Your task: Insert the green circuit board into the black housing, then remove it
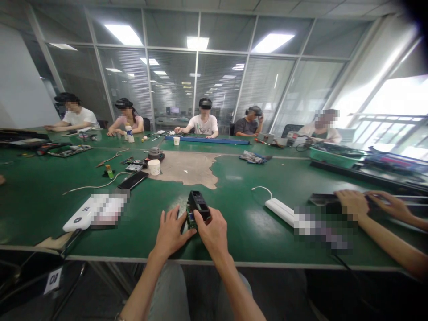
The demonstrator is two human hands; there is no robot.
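Observation:
In front of me on the green table stands a small black box-shaped device with a green circuit board along its left side. My right hand grips the device from the right, its thumb on the near side. My left hand lies beside it with fingers spread over the table. The left thumb and index finger reach close to the board; whether they touch it I cannot tell. Parts of the device are hidden behind the right thumb and fingers.
A white power bank sits at left, near a black phone-like slab. Paper cup and brown sheet lie ahead. At right are a white hub and a co-worker's hands. Several people sit opposite.

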